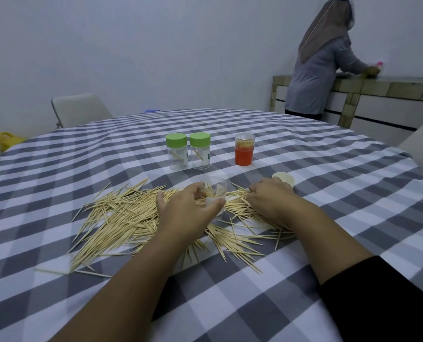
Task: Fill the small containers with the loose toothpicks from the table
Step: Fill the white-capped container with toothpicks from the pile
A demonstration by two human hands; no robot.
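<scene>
Left hand (188,206) grips open clear container (215,193), right hand (271,196) pinching toothpicks (121,218) beside it; orange container (244,150) beyond full, 2 green-lidded jars (188,151) near-empty, most of pile left.

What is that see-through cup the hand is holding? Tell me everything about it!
The clear cup looks like thin see-through plastic, with no lid and its open mouth up. It leans a little and sits on the toothpick pile in the middle of the checked tablecloth. The left hand grips it, thumb in front and fingers behind. A few toothpicks show inside it. The right hand is beside it, not touching.
</scene>
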